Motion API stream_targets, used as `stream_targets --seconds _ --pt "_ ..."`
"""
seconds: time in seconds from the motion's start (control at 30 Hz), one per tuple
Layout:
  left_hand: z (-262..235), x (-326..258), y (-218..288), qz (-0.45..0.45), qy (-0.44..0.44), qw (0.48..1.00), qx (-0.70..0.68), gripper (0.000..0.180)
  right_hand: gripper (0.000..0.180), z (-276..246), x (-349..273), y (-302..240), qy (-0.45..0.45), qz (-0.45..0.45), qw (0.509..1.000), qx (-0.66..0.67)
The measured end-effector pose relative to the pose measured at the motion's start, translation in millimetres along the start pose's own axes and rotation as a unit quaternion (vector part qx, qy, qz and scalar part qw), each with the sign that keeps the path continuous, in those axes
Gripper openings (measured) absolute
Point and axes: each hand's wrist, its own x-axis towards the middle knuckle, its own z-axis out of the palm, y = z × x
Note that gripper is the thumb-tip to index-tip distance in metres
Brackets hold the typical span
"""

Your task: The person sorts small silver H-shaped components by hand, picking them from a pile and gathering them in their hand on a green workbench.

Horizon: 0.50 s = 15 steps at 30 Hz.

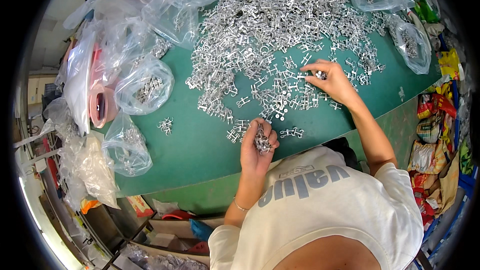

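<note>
My left hand (251,159) is closed around a bunch of small silvery metal hook-shaped pieces (262,142), near the front edge of the green table. To the right and farther in, my right hand (335,82) has thumb and forefinger bent toward each other at a small metal piece (301,76). More metal (321,75) shows under its curled fingers. A wide heap of the same pieces (280,15) covers the far middle of the table. Looser ones, with several small round discs (282,105) among them, lie between my two hands.
Clear plastic bags with metal pieces stand at the left, one bag (145,87) beside a pink holder (101,106). Another bag (411,45) lies at the right edge of the green table (200,155). Colourful packages (430,155) are stacked beyond the table's right side.
</note>
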Motion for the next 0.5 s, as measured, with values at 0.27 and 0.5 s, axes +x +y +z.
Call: stream_targets --seconds 0.27,0.5 --pt "0 -2 -1 0.002 0.001 1.0 -0.011 0.014 0.008 -7 4 1 -0.034 0.001 0.975 0.222" --pt "2 1 -3 -0.003 0.023 1.0 0.005 0.015 0.026 -18 -4 8 -0.116 0.106 0.713 0.684"
